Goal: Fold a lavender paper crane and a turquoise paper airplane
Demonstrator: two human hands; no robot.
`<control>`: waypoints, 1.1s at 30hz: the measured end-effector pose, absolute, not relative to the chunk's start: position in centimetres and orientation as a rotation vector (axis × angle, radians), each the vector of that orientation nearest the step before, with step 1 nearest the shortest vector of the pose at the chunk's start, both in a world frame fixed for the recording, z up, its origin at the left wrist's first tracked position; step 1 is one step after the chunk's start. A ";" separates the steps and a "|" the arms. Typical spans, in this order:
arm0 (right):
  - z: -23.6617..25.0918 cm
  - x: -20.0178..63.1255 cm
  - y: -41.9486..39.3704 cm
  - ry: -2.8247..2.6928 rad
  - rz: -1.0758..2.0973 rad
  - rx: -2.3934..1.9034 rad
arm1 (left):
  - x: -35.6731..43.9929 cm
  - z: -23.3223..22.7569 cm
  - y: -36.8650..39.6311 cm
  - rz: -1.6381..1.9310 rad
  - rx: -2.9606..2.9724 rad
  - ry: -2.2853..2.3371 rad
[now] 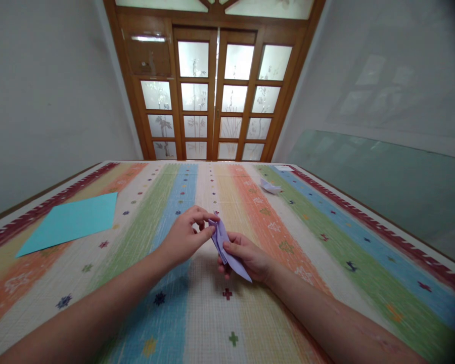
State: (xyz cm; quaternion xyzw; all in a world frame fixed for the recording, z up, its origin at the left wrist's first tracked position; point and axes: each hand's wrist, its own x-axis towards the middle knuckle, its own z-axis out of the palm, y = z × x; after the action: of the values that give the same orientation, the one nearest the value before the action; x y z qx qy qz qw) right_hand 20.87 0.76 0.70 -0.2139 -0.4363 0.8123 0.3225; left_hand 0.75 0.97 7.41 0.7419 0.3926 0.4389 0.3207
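A folded piece of lavender paper (224, 243), long and narrow with a pointed lower end, is held in the air over the middle of the bed-like striped surface. My left hand (191, 231) pinches its upper end between thumb and fingertips. Lower down, my right hand (246, 255) grips the paper's middle, thumb on top and fingers behind. Its pointed end sticks out below the right thumb, tilted down to the right. Several layers of folds show along its left edge; the fingers hide part of it.
A flat turquoise sheet (70, 222) lies at the left on the striped cloth (136, 283). Farther back on the right sits a small pale folded paper (270, 187), with a white slip (284, 168) behind it. Wooden glass-paned doors (214, 96) stand beyond the far edge.
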 end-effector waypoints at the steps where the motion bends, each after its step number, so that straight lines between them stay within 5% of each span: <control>1: 0.7 20.9 0.8 -1.159 2.130 -0.558 | 0.6 7.6 1.2 1.107 1.933 1.018; 20: 0.9 21.1 0.4 -1.162 2.249 -0.426 | -1.2 10.0 1.6 0.773 2.054 0.793; 28: 1.0 21.9 0.9 -1.228 2.435 -0.435 | -2.3 12.3 0.2 0.846 2.812 0.813; 33: 1.1 22.1 1.0 -1.275 2.519 -0.389 | -2.4 13.0 -0.3 0.547 2.872 0.717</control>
State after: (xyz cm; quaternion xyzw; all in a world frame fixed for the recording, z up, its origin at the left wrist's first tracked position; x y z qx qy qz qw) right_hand 22.12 0.96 1.15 -0.1349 -0.4425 0.8746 0.1453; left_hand -2.36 -0.26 12.98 0.9520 0.2378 0.1813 0.0658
